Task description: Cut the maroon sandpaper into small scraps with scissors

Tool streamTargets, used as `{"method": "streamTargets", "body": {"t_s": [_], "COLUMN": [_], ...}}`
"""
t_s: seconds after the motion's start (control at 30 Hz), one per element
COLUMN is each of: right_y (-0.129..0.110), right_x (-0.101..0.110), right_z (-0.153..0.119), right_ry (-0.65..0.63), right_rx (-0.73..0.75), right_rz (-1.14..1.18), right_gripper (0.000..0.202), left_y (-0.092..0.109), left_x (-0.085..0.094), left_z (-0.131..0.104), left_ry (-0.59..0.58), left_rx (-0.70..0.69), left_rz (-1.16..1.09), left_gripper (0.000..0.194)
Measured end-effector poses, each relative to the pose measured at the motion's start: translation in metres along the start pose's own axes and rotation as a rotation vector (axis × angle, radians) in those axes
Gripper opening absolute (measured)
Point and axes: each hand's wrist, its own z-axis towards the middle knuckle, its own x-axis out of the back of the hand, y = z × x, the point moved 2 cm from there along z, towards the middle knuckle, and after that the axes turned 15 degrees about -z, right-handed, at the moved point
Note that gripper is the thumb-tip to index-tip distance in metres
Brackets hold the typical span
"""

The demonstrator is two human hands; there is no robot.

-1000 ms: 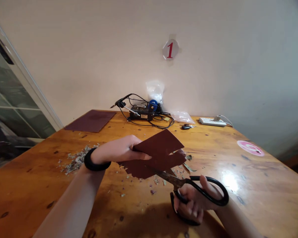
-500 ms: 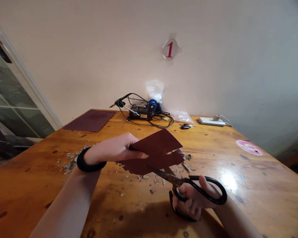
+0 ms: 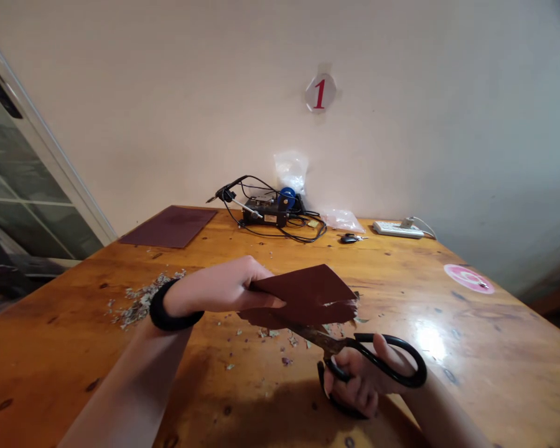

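My left hand (image 3: 236,285) pinches a reddish-brown piece of sandpaper (image 3: 310,289) between thumb and fingers, holding it above the table. Its near and right edges are ragged, with a slit on the right side. In my right hand (image 3: 357,379) is a pair of scissors (image 3: 324,341) with black loop handles and worn, rust-toned metal. Their blades point left, close to the sandpaper's near edge. The blade tips are partly hidden by the sheet, so whether they grip it is unclear. Small scraps (image 3: 287,361) lie scattered on the wood below.
Left of my wrist is a heap of grey shreds (image 3: 142,302). A larger brown sheet (image 3: 170,226) lies at the back left. Behind my hands stand a black soldering station (image 3: 266,211) with cables, small pliers (image 3: 352,238) and a power strip (image 3: 398,229). A pink round sticker (image 3: 469,278) is at right.
My left hand and the sandpaper have shifted slightly right and down, and the sheet has tilted flatter. The scissors and my right hand stay nearly in place.
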Motion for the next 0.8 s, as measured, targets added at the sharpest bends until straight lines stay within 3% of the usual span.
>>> {"method": "streamTargets", "body": {"t_s": [0.33, 0.43, 0.57, 0.63, 0.7, 0.8], "right_y": [0.004, 0.006, 0.003, -0.002, -0.006, -0.01], "right_x": [0.004, 0.008, 0.015, 0.017, 0.017, 0.014], "right_z": [0.001, -0.001, -0.005, -0.008, -0.011, -0.015], "right_ry": [-0.051, -0.05, 0.004, 0.086, 0.223, 0.536], "right_rx": [0.024, 0.043, 0.082, 0.104, 0.126, 0.157], "right_rz": [0.014, -0.005, -0.052, -0.092, -0.166, -0.362], "right_gripper": [0.093, 0.094, 0.096, 0.097, 0.098, 0.093], "left_y": [-0.001, 0.003, 0.003, 0.001, -0.002, -0.007], "left_x": [0.0, 0.004, 0.022, 0.03, 0.036, 0.041], "left_z": [0.001, -0.005, -0.026, -0.033, -0.036, -0.033], "left_ry": [0.01, 0.061, 0.365, 0.51, 0.658, 0.864], "left_rx": [-0.017, -0.033, 0.072, 0.023, -0.074, -0.227], "left_rz": [0.069, 0.142, 0.105, 0.055, -0.026, -0.171], "left_gripper": [0.034, 0.035, 0.035, 0.031, 0.029, 0.028]}}
